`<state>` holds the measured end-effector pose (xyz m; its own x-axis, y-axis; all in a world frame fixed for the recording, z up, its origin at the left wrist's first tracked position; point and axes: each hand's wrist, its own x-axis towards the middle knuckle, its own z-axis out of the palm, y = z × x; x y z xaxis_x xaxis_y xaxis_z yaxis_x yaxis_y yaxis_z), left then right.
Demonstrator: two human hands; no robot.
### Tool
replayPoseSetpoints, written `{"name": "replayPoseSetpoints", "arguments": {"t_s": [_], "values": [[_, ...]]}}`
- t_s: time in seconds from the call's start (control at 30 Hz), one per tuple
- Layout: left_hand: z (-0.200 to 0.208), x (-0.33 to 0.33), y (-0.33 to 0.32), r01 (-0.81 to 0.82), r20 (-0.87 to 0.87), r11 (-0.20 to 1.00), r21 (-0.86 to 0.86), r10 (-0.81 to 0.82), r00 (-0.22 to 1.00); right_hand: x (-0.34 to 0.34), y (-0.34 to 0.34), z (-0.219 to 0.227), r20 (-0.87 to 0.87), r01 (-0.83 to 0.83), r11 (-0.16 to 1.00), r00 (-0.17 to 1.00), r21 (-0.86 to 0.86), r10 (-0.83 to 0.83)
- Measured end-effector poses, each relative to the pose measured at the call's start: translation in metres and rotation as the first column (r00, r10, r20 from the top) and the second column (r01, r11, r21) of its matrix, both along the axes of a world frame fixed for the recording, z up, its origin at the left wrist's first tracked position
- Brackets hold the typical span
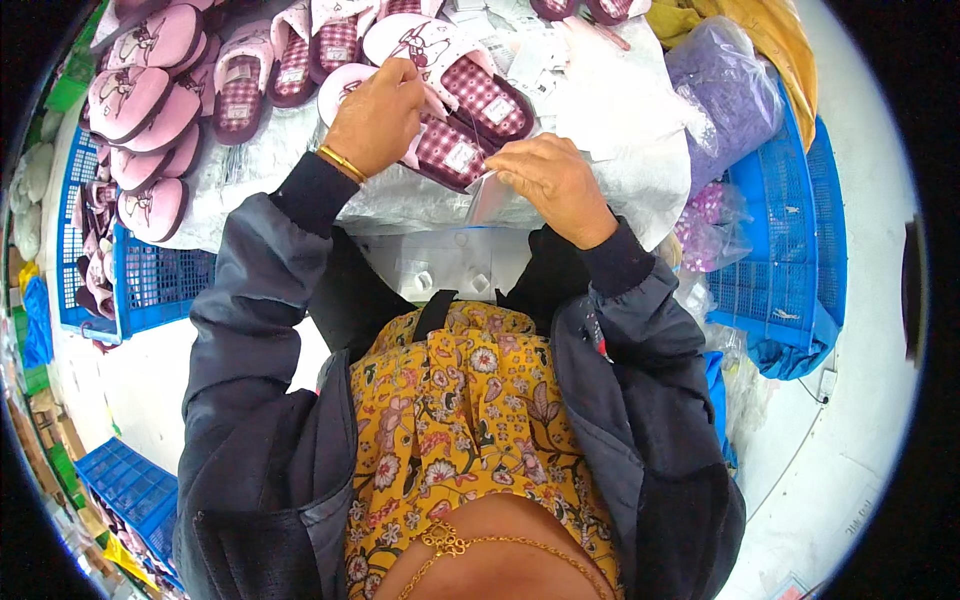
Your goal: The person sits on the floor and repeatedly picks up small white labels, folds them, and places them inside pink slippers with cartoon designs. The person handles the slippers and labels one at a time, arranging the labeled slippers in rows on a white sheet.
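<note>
A pair of pink slippers lies in front of me on the plastic-covered table, with maroon checked insoles and a white label in each. My left hand (380, 118) is closed over the nearer slipper (452, 153), its fingertips at the edge of the pink upper; what they pinch is hidden. The farther slipper (490, 98) lies right beside it. At the nearer slipper's heel my right hand (556, 184) pinches a small pale tag (486, 196), which hangs below the fingertips. A thin line seems to run between the two hands.
Stacked pink slippers (135, 105) crowd the table's left side, with more in a row (243, 90) at the back. White tags (530, 55) lie scattered behind my right hand. Blue crates (165, 285) stand left and right; a bagged purple bundle (725, 90) rests on the right one.
</note>
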<state>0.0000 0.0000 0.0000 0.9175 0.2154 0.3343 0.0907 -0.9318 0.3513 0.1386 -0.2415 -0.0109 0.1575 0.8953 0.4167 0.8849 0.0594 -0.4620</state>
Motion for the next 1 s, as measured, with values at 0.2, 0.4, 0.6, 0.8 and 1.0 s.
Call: {"name": "replayPoseSetpoints", "arguments": {"t_s": [0.2, 0.4, 0.6, 0.8, 1.0], "values": [[0.008, -0.01, -0.027, 0.034, 0.348, 0.932, 0.36, -0.168, 0.922, -0.003, 0.021, 0.034, 0.296, 0.118, 0.978, 0.941, 0.175, -0.166], [0.014, -0.005, -0.048, 0.023, 0.316, 1.0, 0.017, -0.027, 0.948, -0.005, 0.041, 0.032, 0.003, 0.119, 0.96, 0.992, 0.254, -0.124], [0.012, 0.003, -0.051, 0.032, 0.164, 0.609, -0.792, 0.163, 0.973, -0.007, 0.053, 0.028, -0.415, 0.113, 0.973, 0.909, 0.201, -0.02], [-0.001, 0.006, -0.047, 0.118, 0.169, 0.345, -0.931, 0.121, 0.978, -0.011, 0.057, 0.03, -0.707, 0.159, 0.982, 0.706, 0.102, -0.041], [0.014, -0.001, -0.047, 0.091, 0.137, 0.292, -0.952, 0.142, 0.98, -0.012, 0.057, 0.035, -0.509, 0.238, 0.965, 0.847, 0.106, -0.153]]}}
